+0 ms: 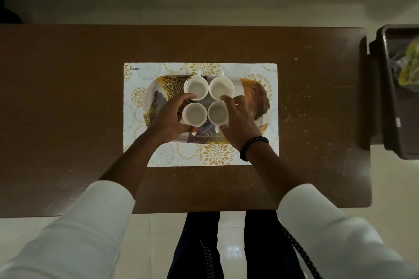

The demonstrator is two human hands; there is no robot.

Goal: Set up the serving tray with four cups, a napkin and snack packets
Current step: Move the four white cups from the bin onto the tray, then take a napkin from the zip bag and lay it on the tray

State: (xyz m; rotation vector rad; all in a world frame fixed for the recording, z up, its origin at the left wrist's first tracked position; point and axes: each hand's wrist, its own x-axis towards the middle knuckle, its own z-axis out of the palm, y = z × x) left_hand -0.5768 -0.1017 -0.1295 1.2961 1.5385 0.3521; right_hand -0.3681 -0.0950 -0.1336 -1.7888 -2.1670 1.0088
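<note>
An oval serving tray (256, 95) with a gold leaf pattern lies on a patterned placemat (271, 70). Several white cups stand on it in a tight square: far left cup (195, 87), far right cup (221, 88), near left cup (194, 113), near right cup (216, 113). My left hand (169, 120) wraps around the left side of the near left cup. My right hand (240, 122) curls around the right side of the near right cup, with a fingertip near the far right cup. No napkin is in view.
The placemat lies in the middle of a brown table (68, 97). A dark bin (385, 88) at the right, off the table's end, holds yellow-green packets (410, 68). My legs show below the table's near edge.
</note>
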